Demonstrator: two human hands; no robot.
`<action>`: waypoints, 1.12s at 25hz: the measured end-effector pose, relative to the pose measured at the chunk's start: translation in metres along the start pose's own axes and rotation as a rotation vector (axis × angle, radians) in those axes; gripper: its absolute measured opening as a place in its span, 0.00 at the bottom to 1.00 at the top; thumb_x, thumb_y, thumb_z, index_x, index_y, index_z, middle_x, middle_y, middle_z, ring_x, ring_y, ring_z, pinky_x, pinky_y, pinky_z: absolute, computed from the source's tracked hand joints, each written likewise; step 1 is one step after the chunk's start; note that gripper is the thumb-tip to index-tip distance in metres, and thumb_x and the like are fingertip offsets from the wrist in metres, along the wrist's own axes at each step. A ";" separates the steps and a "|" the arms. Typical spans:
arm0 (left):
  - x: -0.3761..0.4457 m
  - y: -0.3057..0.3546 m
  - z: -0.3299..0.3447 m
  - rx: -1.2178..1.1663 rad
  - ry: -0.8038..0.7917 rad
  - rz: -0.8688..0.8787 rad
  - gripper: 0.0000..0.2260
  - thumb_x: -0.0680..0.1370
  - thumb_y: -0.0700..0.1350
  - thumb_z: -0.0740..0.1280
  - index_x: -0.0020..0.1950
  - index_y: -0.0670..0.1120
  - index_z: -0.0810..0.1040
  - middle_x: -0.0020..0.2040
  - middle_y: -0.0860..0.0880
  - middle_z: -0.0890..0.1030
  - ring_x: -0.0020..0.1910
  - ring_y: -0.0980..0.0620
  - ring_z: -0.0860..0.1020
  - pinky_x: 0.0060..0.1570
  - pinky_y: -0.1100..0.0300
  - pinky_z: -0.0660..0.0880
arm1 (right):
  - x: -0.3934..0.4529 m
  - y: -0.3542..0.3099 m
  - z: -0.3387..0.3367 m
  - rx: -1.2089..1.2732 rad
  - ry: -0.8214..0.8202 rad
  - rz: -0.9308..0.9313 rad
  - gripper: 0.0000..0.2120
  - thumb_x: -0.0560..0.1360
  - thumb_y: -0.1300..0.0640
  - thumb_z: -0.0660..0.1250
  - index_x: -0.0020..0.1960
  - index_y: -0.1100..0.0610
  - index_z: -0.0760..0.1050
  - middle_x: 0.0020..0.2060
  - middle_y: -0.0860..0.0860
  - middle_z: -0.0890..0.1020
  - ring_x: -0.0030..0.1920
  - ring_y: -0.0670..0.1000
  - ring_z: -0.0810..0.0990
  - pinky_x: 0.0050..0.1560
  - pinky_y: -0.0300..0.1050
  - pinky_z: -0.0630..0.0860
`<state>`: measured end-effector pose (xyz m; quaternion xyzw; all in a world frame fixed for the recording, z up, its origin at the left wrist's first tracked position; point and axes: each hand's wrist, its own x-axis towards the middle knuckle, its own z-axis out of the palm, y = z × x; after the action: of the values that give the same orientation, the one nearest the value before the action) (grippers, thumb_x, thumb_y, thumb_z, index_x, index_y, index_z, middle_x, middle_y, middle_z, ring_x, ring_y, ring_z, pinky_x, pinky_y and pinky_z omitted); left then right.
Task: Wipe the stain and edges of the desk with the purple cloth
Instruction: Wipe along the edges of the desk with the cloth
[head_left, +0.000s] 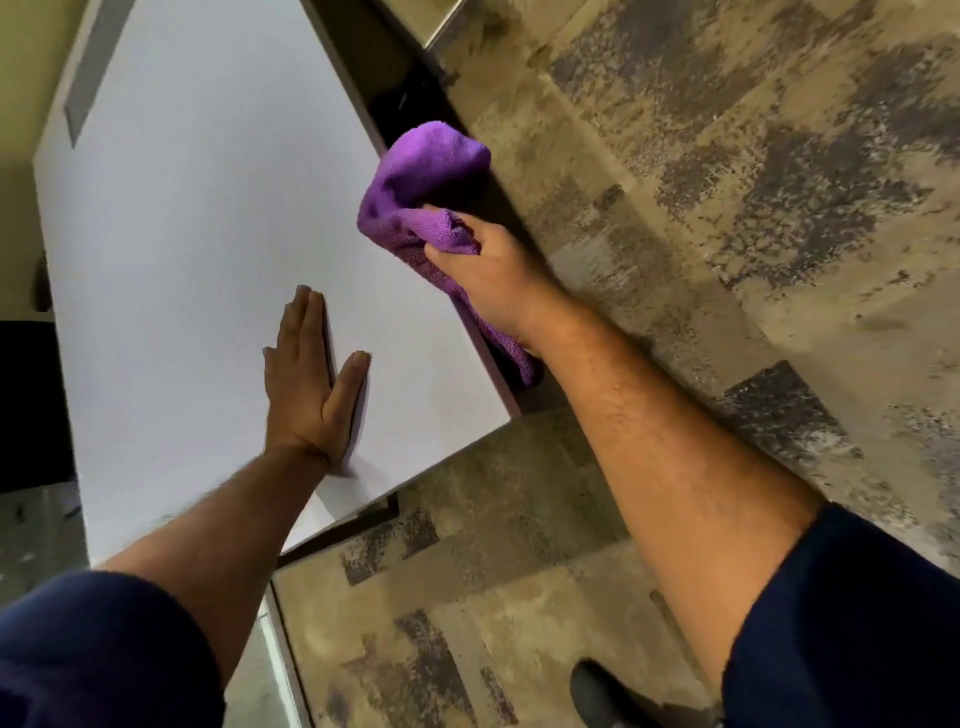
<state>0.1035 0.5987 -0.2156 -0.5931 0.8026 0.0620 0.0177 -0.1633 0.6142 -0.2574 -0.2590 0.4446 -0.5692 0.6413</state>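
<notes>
The white desk (197, 218) fills the left half of the head view. My right hand (493, 280) grips the bunched purple cloth (426, 176) and presses it against the desk's right edge, with part of the cloth hanging down over the side. My left hand (306, 384) lies flat on the desk top near the front corner, fingers together, thumb spread, holding nothing. No stain shows on the visible desk surface.
A grey slot (91, 67) runs along the desk's far left. Mottled brown carpet (727, 208) lies to the right and in front. A dark shoe (602, 691) is at the bottom. A dark object (26, 405) stands left of the desk.
</notes>
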 end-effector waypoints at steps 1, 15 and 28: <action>-0.001 0.000 0.000 -0.006 0.003 -0.001 0.39 0.81 0.69 0.50 0.88 0.50 0.51 0.88 0.51 0.50 0.87 0.49 0.49 0.83 0.35 0.49 | -0.007 -0.002 -0.001 -0.042 -0.005 -0.013 0.22 0.75 0.54 0.68 0.68 0.55 0.81 0.57 0.50 0.87 0.61 0.50 0.84 0.71 0.52 0.77; -0.004 0.002 -0.003 -0.089 0.012 0.004 0.34 0.85 0.64 0.53 0.88 0.50 0.52 0.88 0.51 0.51 0.87 0.50 0.49 0.84 0.37 0.43 | -0.106 -0.031 -0.004 -0.003 0.240 -0.068 0.15 0.80 0.62 0.67 0.49 0.45 0.87 0.42 0.40 0.88 0.48 0.40 0.84 0.54 0.37 0.80; -0.007 -0.003 -0.019 -0.450 0.111 -0.097 0.24 0.86 0.54 0.54 0.82 0.49 0.68 0.83 0.47 0.69 0.83 0.47 0.64 0.86 0.41 0.47 | -0.058 -0.019 0.124 -1.525 -0.481 -0.137 0.38 0.80 0.61 0.63 0.85 0.45 0.52 0.86 0.42 0.51 0.85 0.48 0.44 0.84 0.54 0.37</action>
<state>0.1091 0.6020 -0.1967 -0.6226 0.7387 0.2056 -0.1562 -0.0633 0.6439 -0.1668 -0.7682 0.5436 -0.0754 0.3297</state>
